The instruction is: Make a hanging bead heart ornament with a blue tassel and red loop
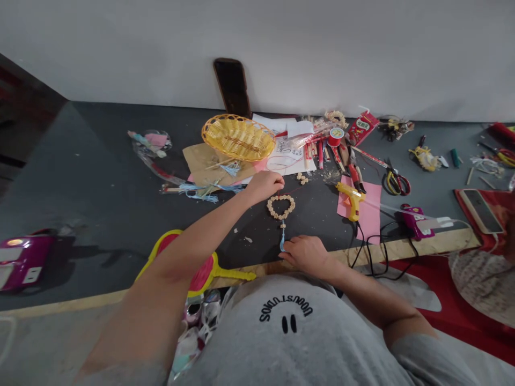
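A heart-shaped beaded pendant [269, 209] in pale wood colour lies on or just above the dark table, a blue tassel [282, 236] hanging from its lower point. My left hand [263, 186] is closed at the top of the heart, its fingers pinching a thin red string tied there. Near the table's front edge, my right hand [308, 253] pinches the lower end of the blue tassel. Between the two hands the pendant looks stretched out straight. A small cluster of pale beads [302, 178] sits to the right of my left hand.
A yellow wicker basket [237, 140] stands at the back, before a propped phone [232, 86]. Rightward are a red thread spool [336, 138], a yellow glue gun [353, 200] with cables, and scissors [396, 181]. A yellow-rimmed fan [217, 272] lies under my left arm. A person sits at right.
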`<state>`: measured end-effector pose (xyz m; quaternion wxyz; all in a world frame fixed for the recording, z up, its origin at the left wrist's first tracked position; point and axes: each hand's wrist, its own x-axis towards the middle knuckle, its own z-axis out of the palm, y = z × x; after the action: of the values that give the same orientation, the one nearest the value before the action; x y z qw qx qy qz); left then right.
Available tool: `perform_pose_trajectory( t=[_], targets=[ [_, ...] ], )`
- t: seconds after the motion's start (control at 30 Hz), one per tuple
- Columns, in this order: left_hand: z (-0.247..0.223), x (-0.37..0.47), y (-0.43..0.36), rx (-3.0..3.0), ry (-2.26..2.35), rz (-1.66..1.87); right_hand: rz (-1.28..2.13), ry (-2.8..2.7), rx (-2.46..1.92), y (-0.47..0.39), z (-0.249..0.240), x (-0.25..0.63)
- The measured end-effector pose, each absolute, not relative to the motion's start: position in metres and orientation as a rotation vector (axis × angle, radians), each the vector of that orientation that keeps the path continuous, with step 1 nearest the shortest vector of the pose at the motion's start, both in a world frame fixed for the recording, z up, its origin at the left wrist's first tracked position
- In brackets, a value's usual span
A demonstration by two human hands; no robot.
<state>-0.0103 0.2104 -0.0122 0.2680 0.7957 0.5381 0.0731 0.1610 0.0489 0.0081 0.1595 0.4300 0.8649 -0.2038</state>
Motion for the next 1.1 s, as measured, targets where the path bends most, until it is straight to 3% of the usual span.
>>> perform_pose_trajectory(
  t=[0.4, 0.73, 0.9, 1.1],
  targets=[
    [-0.001, -0.039, 0.175, 2.35, 1.62, 0.521, -0.623, 2.363, 1.227, 0.051, 0.026, 0.185],
    [-0.049, -0.047, 0.119, 2.556, 1.254, 0.515, -0.621, 2.564, 1.695, 0.075, -0.015, 0.178],
    [-0.055, -0.047, 0.117, 2.507, 1.264, 0.514, -0.534, 2.563, 1.656, 0.076, -0.021, 0.17],
    [-0.046, -0.049, 0.12, 2.357, 1.304, 0.492, -0.559, 2.402, 1.353, 0.081, 0.006, 0.187]
  ],
)
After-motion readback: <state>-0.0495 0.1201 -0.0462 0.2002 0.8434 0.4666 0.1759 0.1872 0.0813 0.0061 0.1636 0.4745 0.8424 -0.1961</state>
